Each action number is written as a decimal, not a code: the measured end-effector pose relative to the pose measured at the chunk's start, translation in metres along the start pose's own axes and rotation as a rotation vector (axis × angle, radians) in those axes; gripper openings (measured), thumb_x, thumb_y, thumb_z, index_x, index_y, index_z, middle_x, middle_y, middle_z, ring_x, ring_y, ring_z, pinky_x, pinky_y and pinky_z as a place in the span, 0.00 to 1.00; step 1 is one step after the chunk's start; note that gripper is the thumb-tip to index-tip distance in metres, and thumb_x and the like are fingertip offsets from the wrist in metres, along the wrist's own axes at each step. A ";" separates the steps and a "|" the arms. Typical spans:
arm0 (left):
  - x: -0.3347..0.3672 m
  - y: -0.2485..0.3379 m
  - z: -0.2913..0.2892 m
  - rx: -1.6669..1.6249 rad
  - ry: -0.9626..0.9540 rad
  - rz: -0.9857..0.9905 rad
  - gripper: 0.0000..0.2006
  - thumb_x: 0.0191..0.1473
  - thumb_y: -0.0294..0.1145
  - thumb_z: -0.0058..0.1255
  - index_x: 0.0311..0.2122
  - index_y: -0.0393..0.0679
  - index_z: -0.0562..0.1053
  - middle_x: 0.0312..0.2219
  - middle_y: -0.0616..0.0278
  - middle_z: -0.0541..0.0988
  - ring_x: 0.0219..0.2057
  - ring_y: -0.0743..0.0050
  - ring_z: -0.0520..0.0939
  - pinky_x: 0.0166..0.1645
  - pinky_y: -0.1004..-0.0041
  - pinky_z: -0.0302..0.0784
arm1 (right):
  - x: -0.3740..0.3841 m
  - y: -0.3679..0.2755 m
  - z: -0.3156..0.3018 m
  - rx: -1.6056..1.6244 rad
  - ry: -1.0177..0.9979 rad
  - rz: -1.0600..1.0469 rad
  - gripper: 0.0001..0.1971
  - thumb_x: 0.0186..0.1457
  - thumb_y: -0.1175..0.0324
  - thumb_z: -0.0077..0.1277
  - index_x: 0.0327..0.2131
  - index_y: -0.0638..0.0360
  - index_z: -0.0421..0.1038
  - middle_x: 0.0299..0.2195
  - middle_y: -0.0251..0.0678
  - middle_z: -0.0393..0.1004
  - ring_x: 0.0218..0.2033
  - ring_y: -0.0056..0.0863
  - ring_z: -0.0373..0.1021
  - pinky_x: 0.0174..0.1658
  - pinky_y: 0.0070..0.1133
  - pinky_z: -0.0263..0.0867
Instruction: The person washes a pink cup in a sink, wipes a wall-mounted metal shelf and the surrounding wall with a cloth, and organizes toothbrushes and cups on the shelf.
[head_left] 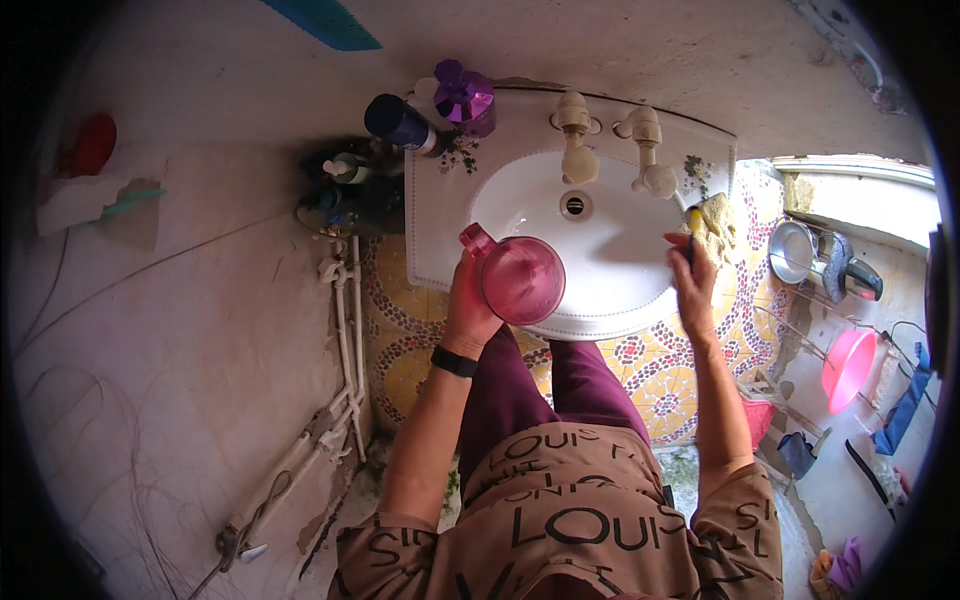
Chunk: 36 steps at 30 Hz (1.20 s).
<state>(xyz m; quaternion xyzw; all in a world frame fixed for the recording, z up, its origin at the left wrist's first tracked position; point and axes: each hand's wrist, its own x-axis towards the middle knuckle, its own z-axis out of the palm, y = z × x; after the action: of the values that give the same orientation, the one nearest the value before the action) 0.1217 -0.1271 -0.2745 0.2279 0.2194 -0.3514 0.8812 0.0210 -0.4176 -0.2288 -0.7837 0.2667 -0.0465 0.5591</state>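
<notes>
My left hand is closed round a translucent pink mug, held over the front left part of the white sink. The mug's handle points up and left, and its round face is toward me. At the sink's right rim, my right hand has its fingers bent round a slim black and yellow handle. What the handle belongs to is too small to make out. Against that hand's far side is a rough beige sponge-like lump, resting by the sink's right edge.
Two taps stand at the sink's back. A purple bottle and a dark blue bottle are at the back left corner. Pipes run along the left wall. On the right hang a metal pan and a pink bowl.
</notes>
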 end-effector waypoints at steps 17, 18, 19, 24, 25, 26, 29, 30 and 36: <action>0.008 -0.033 0.045 1.648 -0.362 0.527 0.13 0.42 0.22 0.52 0.37 0.38 0.69 0.32 0.56 0.73 0.35 0.63 0.76 0.44 0.70 0.71 | 0.003 -0.032 0.034 -0.420 -0.278 0.019 0.08 0.44 0.77 0.50 0.30 0.69 0.71 0.20 0.50 0.71 0.22 0.43 0.70 0.28 0.30 0.64; 0.008 -0.036 0.051 1.582 -0.351 0.356 0.10 0.42 0.23 0.52 0.33 0.38 0.68 0.28 0.57 0.73 0.30 0.69 0.76 0.38 0.73 0.72 | 0.004 -0.030 0.030 -0.421 -0.278 0.022 0.08 0.44 0.77 0.50 0.30 0.69 0.71 0.20 0.50 0.71 0.22 0.43 0.70 0.28 0.30 0.64; 0.008 -0.034 0.056 1.559 -0.396 0.208 0.09 0.43 0.24 0.52 0.32 0.37 0.68 0.25 0.59 0.72 0.28 0.71 0.75 0.36 0.73 0.71 | 0.007 -0.030 0.026 -0.389 -0.298 -0.051 0.08 0.45 0.77 0.51 0.32 0.69 0.71 0.22 0.49 0.72 0.23 0.41 0.70 0.28 0.29 0.64; 0.034 -0.059 0.035 0.954 -0.095 -0.137 0.08 0.52 0.31 0.48 0.25 0.41 0.66 0.13 0.69 0.65 0.14 0.82 0.64 0.20 0.79 0.61 | 0.035 -0.053 -0.009 -0.447 -0.055 0.033 0.20 0.43 0.72 0.61 0.43 0.59 0.70 0.32 0.39 0.72 0.27 0.34 0.71 0.33 0.26 0.67; 0.040 -0.063 0.035 0.702 -0.002 -0.231 0.10 0.54 0.33 0.46 0.23 0.43 0.65 0.13 0.72 0.62 0.12 0.85 0.61 0.18 0.81 0.57 | 0.046 -0.055 -0.010 -0.501 0.048 -0.192 0.23 0.42 0.72 0.61 0.45 0.58 0.69 0.32 0.39 0.72 0.27 0.35 0.71 0.32 0.27 0.67; 0.046 -0.068 0.031 0.627 0.038 -0.236 0.13 0.54 0.36 0.48 0.21 0.44 0.63 0.11 0.72 0.60 0.11 0.82 0.60 0.17 0.77 0.58 | 0.060 -0.059 -0.010 -0.547 0.148 -0.425 0.26 0.42 0.72 0.62 0.48 0.57 0.67 0.32 0.39 0.71 0.27 0.36 0.71 0.32 0.28 0.68; 0.072 -0.084 0.018 0.394 0.119 -0.323 0.14 0.54 0.38 0.47 0.20 0.44 0.63 0.11 0.70 0.60 0.10 0.78 0.59 0.19 0.74 0.60 | 0.088 -0.048 -0.008 -0.744 -0.050 -0.363 0.28 0.41 0.68 0.63 0.48 0.60 0.65 0.36 0.39 0.70 0.32 0.37 0.72 0.34 0.30 0.69; 0.079 -0.091 0.016 0.332 0.131 -0.331 0.14 0.55 0.39 0.47 0.22 0.45 0.62 0.12 0.70 0.60 0.12 0.77 0.60 0.21 0.73 0.60 | 0.095 -0.042 -0.008 -0.860 -0.162 -0.333 0.28 0.41 0.66 0.63 0.47 0.61 0.65 0.37 0.40 0.70 0.34 0.37 0.72 0.35 0.31 0.69; 0.126 -0.128 0.040 -0.002 0.243 -0.246 0.13 0.54 0.37 0.48 0.22 0.46 0.62 0.12 0.68 0.61 0.14 0.75 0.61 0.22 0.71 0.62 | 0.104 -0.052 -0.005 -0.954 -0.295 -0.542 0.25 0.40 0.67 0.63 0.43 0.63 0.66 0.34 0.41 0.70 0.33 0.39 0.71 0.36 0.31 0.68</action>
<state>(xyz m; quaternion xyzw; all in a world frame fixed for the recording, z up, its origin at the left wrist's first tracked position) 0.1210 -0.2977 -0.3434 0.2393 0.3511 -0.4263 0.7986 0.1272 -0.4589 -0.2036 -0.9881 -0.0335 0.0473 0.1427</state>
